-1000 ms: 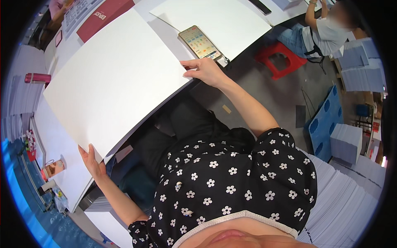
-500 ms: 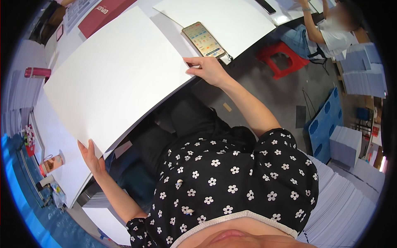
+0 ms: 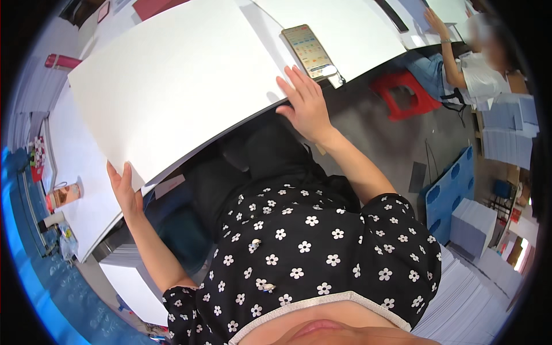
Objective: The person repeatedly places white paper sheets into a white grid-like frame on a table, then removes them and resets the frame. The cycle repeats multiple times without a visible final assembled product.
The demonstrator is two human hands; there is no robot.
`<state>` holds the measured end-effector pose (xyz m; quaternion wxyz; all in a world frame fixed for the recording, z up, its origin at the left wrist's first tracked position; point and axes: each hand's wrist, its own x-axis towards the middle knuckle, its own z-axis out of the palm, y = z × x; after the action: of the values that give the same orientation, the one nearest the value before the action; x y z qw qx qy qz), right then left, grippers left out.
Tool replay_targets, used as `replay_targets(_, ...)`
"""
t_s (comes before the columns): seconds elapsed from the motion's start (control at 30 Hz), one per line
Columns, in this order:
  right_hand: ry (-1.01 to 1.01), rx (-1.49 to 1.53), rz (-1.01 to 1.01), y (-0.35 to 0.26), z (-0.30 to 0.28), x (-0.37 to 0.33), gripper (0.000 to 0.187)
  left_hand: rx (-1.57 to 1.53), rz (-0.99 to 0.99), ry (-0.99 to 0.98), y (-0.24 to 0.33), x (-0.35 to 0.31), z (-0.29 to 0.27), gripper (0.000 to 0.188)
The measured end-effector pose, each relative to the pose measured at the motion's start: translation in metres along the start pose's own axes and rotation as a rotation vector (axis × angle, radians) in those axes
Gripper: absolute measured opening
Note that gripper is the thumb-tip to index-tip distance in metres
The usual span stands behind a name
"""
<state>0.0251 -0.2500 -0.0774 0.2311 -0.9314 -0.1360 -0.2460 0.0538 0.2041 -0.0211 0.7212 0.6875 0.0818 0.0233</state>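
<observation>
I saw the left hand (image 3: 125, 192) with its grip closed on the near left corner of the sheet (image 3: 172, 86), thumb over the top face and the rest of the hand beneath the edge. The right hand (image 3: 307, 103) lay flat and open on the sheet's near right edge, fingers (image 3: 299, 80) spread and pointing far, pressing rather than pinching. The big white sheet lay across the bench (image 3: 356, 29), its near edge hanging past the bench edge over my lap.

I judged the step to be squaring or sliding the sheet on the bench. A next move would have called for both hands to shift together so the sheet did not buckle or skew, and for the right hand to keep off the phone (image 3: 309, 50), which lay just beyond its fingertips.

Both forearms reached up from the lower edge, the left nearly straight, the right bent at the elbow and angled left.

Far right, another person (image 3: 477, 63) sat near a red stool (image 3: 405, 92). Stacks of paper (image 3: 471, 287) stood at near right.
</observation>
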Motion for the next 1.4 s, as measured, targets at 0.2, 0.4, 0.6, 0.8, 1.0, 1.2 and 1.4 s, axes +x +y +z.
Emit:
replay_targets(0.2,-0.184,-0.097,-0.139,-0.007,0.004,-0.015,0.076,0.007,0.005,-0.009,-0.001,0.000,0.003,0.057)
replay_targets(0.4,-0.185,-0.143,-0.168,-0.006,0.004,-0.016,0.074,0.013,0.013,-0.013,-0.003,0.000,0.001,0.058)
replay_targets(0.6,-0.161,-0.195,-0.200,-0.009,0.004,-0.011,0.070,0.051,0.049,-0.008,-0.014,0.003,-0.007,0.057)
replay_targets(0.8,-0.139,-0.128,-0.183,-0.033,0.011,-0.006,0.066,0.082,0.075,0.006,-0.019,0.005,-0.008,0.055)
replay_targets(1.0,-0.214,-0.059,-0.254,-0.072,0.033,0.000,0.081,0.065,0.053,0.007,-0.017,0.002,-0.006,0.056)
replay_targets(1.2,-0.272,-0.030,-0.242,-0.084,0.038,0.007,0.079,0.063,0.040,0.003,-0.017,0.000,-0.005,0.059)
replay_targets(1.4,-0.270,-0.098,-0.278,-0.082,0.042,0.008,0.083,0.120,0.047,0.019,-0.025,0.000,-0.009,0.061)
